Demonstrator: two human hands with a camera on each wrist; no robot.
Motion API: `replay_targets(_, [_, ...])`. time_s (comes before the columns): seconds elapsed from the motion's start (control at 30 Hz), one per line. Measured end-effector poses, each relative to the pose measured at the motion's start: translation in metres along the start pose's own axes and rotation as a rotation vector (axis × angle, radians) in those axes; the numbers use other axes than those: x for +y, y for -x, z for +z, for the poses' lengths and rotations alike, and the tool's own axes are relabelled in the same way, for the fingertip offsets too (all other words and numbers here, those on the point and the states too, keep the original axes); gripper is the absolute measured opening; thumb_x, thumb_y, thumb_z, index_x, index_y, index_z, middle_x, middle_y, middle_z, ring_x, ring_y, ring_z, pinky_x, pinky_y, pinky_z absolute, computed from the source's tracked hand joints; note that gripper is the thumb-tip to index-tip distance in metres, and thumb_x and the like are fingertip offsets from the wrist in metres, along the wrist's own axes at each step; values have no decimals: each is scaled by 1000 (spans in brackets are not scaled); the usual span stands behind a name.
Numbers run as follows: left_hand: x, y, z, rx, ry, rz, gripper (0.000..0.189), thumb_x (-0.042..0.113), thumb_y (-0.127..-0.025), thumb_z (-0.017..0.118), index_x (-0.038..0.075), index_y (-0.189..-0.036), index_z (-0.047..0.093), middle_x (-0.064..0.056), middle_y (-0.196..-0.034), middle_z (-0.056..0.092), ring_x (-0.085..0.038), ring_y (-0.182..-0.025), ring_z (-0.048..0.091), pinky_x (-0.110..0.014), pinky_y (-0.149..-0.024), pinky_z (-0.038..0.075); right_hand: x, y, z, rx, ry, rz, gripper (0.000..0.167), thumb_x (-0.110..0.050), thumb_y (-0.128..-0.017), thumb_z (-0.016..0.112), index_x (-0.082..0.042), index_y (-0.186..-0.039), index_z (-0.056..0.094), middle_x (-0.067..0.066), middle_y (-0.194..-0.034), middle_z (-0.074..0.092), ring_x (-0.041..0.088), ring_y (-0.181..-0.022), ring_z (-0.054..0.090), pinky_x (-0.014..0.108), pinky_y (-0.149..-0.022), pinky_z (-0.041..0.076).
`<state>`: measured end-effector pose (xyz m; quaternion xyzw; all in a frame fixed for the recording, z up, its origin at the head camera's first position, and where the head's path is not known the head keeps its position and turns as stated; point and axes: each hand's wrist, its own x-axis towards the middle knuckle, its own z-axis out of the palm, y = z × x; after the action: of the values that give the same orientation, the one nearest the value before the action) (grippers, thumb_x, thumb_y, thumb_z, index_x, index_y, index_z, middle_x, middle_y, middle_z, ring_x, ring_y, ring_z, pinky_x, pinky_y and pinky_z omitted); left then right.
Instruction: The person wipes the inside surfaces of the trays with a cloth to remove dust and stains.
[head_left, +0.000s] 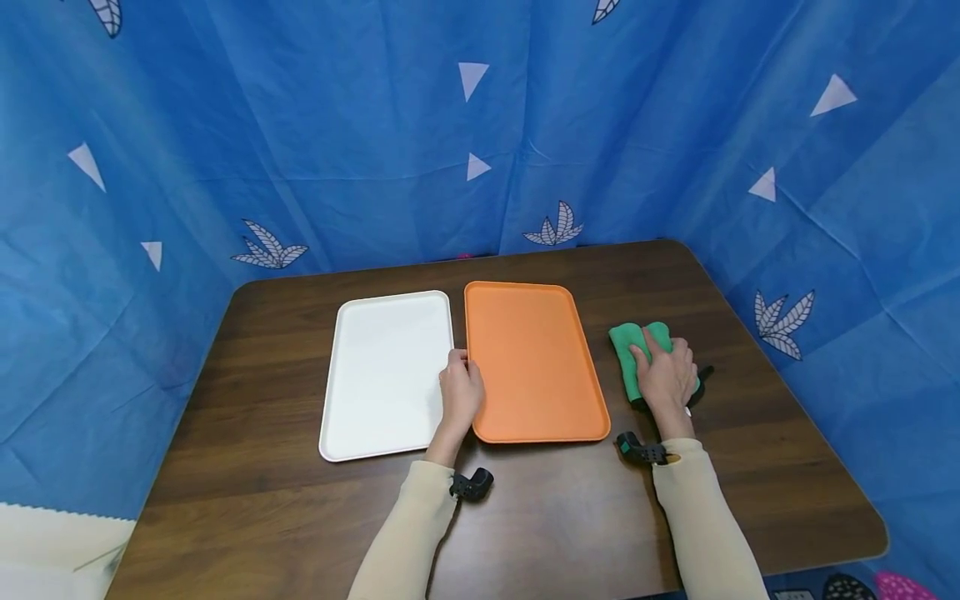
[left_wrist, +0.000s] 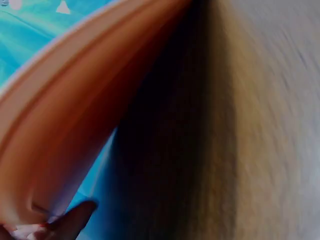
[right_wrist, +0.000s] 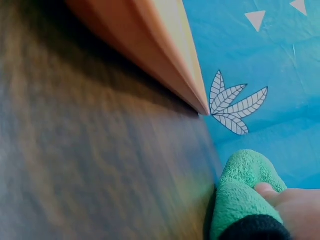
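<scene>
My left hand [head_left: 460, 390] is at the left rim of an orange tray [head_left: 536, 362], in the gap beside a white tray [head_left: 390, 375]. Its fingers are bent at that rim and appear to grip it. In the left wrist view, fingers [left_wrist: 75, 220] show at the orange tray's edge [left_wrist: 65, 115]. At the right, my right hand [head_left: 666, 379] lies over a folded green cloth [head_left: 626, 346] and holds it between thumb and fingers. Up close, the thumb presses into the fluffy green cloth [right_wrist: 250, 195]. Something black [right_wrist: 255, 228] shows beside it, its kind unclear.
Both trays lie side by side on a dark brown wooden table [head_left: 262, 400]. A blue patterned curtain [head_left: 375, 125] hangs behind and around the table. A black piece [head_left: 703, 379], perhaps a handle, sticks out beside the right hand.
</scene>
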<state>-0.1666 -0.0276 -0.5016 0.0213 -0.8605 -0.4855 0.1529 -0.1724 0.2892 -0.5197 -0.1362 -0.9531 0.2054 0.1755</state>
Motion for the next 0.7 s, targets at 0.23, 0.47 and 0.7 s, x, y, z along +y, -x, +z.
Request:
replay_targets(0.23, [2, 1, -3, -142, 300, -331, 38, 12, -100, 45, -10, -131, 49, -23, -101, 68, -23, -75, 65, -27, -63, 51, -1, 3, 1, 82, -42, -32, 44, -33, -98, 59, -9, -135, 59, 29, -121, 52, 44, -106, 50, 57, -82, 41])
replay_targets(0.47, [1, 3, 2, -219, 505, -443, 39, 24, -104, 42, -11, -104, 59, -4, -76, 52, -14, -69, 50, -25, -61, 42, -6, 11, -1, 245, -142, -109, 40, -29, -93, 67, -8, -127, 66, 28, -108, 57, 43, -94, 54, 57, -75, 44])
replay_targets(0.7, [-1, 0, 5, -316, 621, -561, 58, 40, -107, 31, -1, -149, 32, -19, -137, 50, -30, -126, 49, -43, -108, 40, -18, 17, -7, 320, -233, -153, 39, -28, -92, 69, -9, -126, 67, 28, -102, 58, 41, -91, 54, 55, -73, 45])
